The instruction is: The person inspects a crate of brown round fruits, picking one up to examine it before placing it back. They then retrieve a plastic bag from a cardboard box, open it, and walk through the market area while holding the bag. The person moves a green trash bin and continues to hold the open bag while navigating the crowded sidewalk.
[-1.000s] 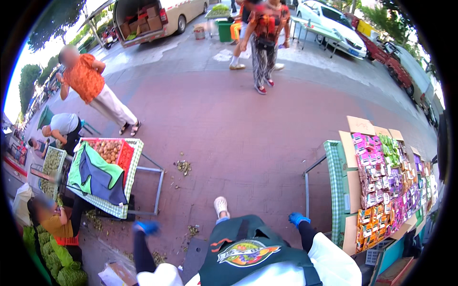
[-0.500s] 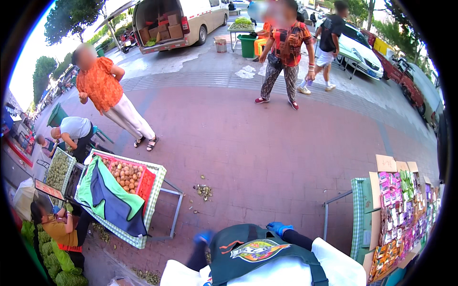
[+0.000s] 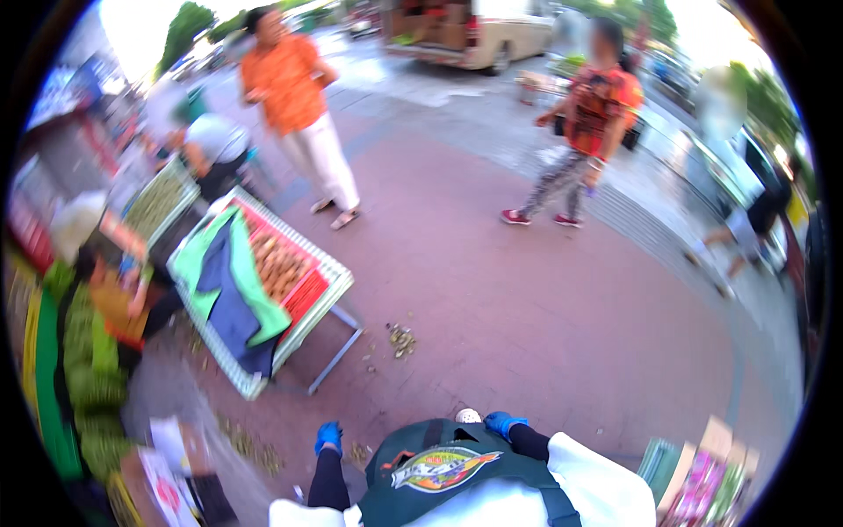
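My left hand [image 3: 328, 436] in a blue glove hangs low beside my green apron [image 3: 443, 470], on a black sleeve. My right hand [image 3: 502, 424], also blue-gloved, sits at the apron's upper right, next to the white toe of my shoe [image 3: 468, 415]. I see nothing in either hand, and both are too small and blurred to show the fingers. Ahead to the left stands a tilted white mesh stall table [image 3: 335, 283] with brown fruit [image 3: 279, 263] and a green and dark blue cloth [image 3: 230, 290] over it.
Scraps [image 3: 402, 339] litter the red paving by the table's leg. A person in an orange shirt [image 3: 294, 88] and another in a red patterned top [image 3: 597, 110] stand ahead. Green produce [image 3: 88, 378] piles at left; a stall of colourful packets [image 3: 702, 483] is at lower right; a van [image 3: 474, 35] is parked beyond.
The view has swung left and forward: the stall table and the people are nearer and more central, and the packet stall has slid to the lower right rim. My hands stay by the apron.
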Demonstrator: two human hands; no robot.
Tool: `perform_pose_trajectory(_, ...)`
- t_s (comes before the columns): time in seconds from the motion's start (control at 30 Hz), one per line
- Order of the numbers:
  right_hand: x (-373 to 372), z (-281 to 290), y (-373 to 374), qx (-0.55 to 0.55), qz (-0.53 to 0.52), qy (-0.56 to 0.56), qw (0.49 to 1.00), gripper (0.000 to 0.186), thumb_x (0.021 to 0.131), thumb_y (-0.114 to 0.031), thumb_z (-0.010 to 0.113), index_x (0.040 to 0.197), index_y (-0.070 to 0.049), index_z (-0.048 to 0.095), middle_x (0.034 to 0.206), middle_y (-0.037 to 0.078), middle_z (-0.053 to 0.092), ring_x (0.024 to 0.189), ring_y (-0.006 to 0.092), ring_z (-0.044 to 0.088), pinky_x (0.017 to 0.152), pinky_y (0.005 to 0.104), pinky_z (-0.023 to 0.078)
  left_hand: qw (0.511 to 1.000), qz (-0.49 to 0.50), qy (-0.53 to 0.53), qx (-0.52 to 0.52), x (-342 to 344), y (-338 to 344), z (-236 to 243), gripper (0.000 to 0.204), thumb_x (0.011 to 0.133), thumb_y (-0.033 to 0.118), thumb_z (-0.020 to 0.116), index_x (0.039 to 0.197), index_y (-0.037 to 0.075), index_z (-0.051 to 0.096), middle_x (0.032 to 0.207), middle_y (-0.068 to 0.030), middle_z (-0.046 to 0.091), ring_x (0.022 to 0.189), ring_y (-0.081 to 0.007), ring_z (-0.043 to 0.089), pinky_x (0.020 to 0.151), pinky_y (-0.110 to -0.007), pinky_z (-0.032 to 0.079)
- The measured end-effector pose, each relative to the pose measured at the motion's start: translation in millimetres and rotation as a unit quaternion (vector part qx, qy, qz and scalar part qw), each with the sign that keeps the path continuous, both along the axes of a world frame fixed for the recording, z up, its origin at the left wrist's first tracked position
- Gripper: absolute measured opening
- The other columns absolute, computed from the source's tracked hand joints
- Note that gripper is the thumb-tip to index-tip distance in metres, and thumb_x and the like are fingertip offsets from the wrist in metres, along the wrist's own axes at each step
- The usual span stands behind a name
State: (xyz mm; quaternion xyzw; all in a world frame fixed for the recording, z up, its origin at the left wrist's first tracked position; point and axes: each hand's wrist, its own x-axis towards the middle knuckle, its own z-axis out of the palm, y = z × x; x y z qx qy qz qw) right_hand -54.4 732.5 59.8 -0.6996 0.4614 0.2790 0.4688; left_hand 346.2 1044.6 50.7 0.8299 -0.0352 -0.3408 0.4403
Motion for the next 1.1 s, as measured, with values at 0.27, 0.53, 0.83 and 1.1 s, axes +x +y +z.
perform_pose_trajectory(0.27, -14, -35, -65, 0.065, -0.129, -0.081, 0.986, 0.032, 0.085, -0.023, 0.048, 0.102, 0.002, 0.058, 0.089, 0.016, 0.064, 0.077, 0.0229, 0.062, 0.070, 0.0340, 0.048, 0.936, -0.180, -0.183, 0.242, -188, 98, -90, 0.039, 0.081, 0.042, 0.044, 0.093, 0.012, 0.066, 0.095, -0.0075, 0.065, 0.090, -0.0249, 0.061, 0.078, -0.040, 0.045)
perform_pose_trajectory(0.53, -21, -64, -81, 0.001, 0.147, -0.021, 0.989, 0.032, 0.080, -0.029, 0.047, 0.086, -0.004, 0.066, 0.083, 0.015, 0.065, 0.079, 0.0250, 0.062, 0.072, 0.0361, 0.046, 0.927, -0.151, 0.070, 0.336, -196, 39, -7, 0.042, 0.083, 0.043, 0.040, 0.097, 0.012, 0.065, 0.099, -0.0085, 0.063, 0.096, -0.0265, 0.059, 0.084, -0.038, 0.043)
perform_pose_trajectory(0.83, 17, -90, -98, 0.020, 0.119, -0.056, 0.991, 0.029, 0.080, -0.026, 0.053, 0.093, -0.003, 0.065, 0.084, 0.010, 0.065, 0.075, 0.0178, 0.061, 0.069, 0.0322, 0.047, 0.939, -0.248, 0.095, 0.218, -217, -32, 56, 0.049, 0.081, 0.048, 0.044, 0.113, 0.013, 0.056, 0.118, -0.0094, 0.054, 0.108, -0.0292, 0.051, 0.092, -0.038, 0.039)
perform_pose_trajectory(1.1, 7, -45, -95, -0.008, 0.163, -0.021, 0.986, 0.034, 0.079, -0.029, 0.051, 0.100, -0.006, 0.064, 0.095, 0.012, 0.064, 0.085, 0.0233, 0.061, 0.080, 0.0334, 0.045, 0.939, -0.270, 0.063, 0.203, -245, 33, -59, 0.038, 0.080, 0.041, 0.048, 0.097, 0.011, 0.064, 0.101, -0.0099, 0.062, 0.093, -0.0242, 0.058, 0.082, -0.035, 0.044)
